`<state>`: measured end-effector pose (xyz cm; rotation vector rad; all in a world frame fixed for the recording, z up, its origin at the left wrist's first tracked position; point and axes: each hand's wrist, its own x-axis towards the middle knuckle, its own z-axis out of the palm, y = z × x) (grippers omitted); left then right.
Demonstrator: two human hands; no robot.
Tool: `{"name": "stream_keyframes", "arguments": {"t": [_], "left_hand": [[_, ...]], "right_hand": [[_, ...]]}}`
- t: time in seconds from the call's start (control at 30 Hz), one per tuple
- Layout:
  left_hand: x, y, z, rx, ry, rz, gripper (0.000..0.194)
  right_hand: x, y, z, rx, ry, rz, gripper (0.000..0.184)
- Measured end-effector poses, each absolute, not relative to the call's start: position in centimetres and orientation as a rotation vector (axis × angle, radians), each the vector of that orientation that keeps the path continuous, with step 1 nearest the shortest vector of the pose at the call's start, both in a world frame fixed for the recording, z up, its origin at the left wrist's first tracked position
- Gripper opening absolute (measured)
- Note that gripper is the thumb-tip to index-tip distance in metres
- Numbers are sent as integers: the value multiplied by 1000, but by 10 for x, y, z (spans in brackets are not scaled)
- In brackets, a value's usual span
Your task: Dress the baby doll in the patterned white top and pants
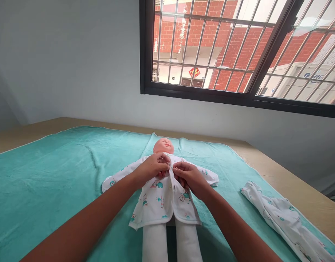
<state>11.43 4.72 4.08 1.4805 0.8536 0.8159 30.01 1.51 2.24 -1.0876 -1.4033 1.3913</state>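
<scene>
A baby doll (164, 146) lies on its back, dressed in a white printed baby jacket (156, 200) with its sleeves spread out to both sides. At the upper chest, my left hand (159, 165) pinches one front edge of the jacket. Close beside it, my right hand (188, 176) pinches the other front edge, its fingers closed at the opening. The fingertips nearly meet near a small fastener at the centre line. Below that point the front edges hang side by side. White legs (155, 242) of the doll extend toward me from under the hem.
A turquoise blanket (60, 174) covers much of the wooden table (290, 174). To the right lie folded white printed baby pants (282, 218). Behind the table stand a grey wall (74, 58) and a barred window (200, 47) with a dark frame.
</scene>
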Motion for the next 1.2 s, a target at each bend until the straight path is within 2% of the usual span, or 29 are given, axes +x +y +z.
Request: {"name": "stream_keyframes", "arguments": {"t": [0.43,0.7,0.9,1.07,1.2], "left_hand": [[113,38,50,1777,905,732,10],[119,27,55,2005,1016,829,18],[116,30,53,1905,963,798,14],[115,38,47,1770,894,751,19],[113,41,46,1685,846,766,25]], "right_hand": [[290,13,20,-1251,-1424,1135,20],[291,16,16,-1230,-1445,1108,19],[290,12,21,-1254,-1433,1155,17],[290,15,20,-1238,-1419,1226,27],[288,15,21,-1289,-1413,1198,24]]}}
